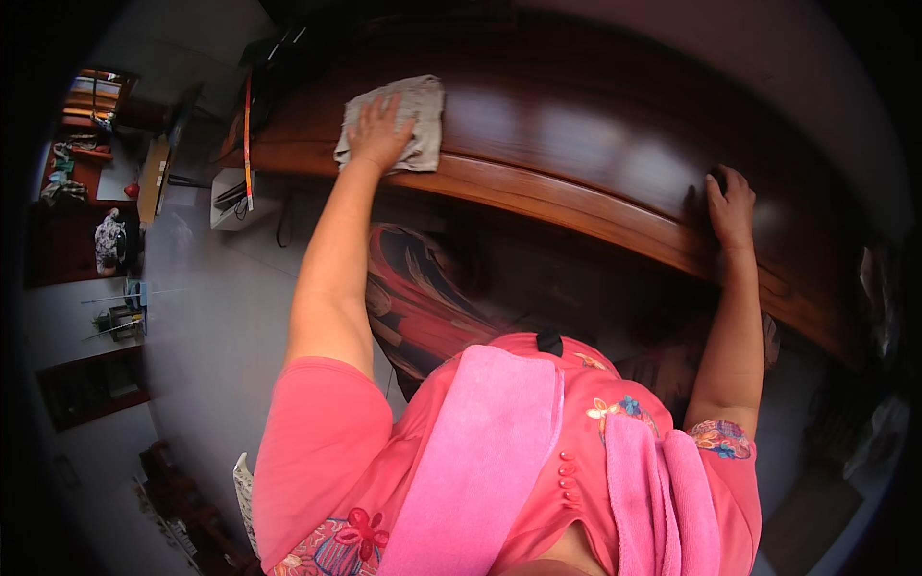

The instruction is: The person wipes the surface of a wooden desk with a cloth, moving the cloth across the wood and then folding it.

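My left hand (379, 137) lies palm down, fingers somewhat spread, on a folded beige cloth (426, 108). It presses the cloth against the glossy dark brown wooden tabletop (576, 137), near its left end, and a corner of the cloth reaches over the front edge. Farther right, my right hand (732, 201) rests on the same top by the front edge, with no object in it, its thumb apart from its slightly bent fingers. A pink towel (482, 439) hangs over the front of my pink embroidered shirt.
A white open box (229, 201) with dark cables stands at the table's left end, beside an upright orange-red strip (248, 144). Patterned fabric (432, 295) covers my legs below the table edge. Furniture and a plant (104, 320) are far left; clear plastic (875, 295) is at the right.
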